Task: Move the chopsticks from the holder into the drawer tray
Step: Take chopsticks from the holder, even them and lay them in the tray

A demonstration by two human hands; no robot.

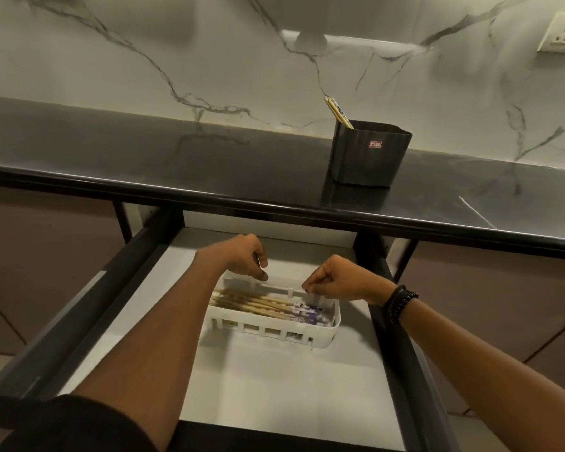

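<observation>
white drawer tray (335, 321), purple-ended bamboo chopsticks (258, 303)

not much on show tbh: a dark short sleeve (79, 425) at the lower left of the frame, and both forearms bare. the wrist behind the right hand (331, 278) has a stack of black bracelets (401, 303), one plain band plus at least one string of small round beads.
</observation>
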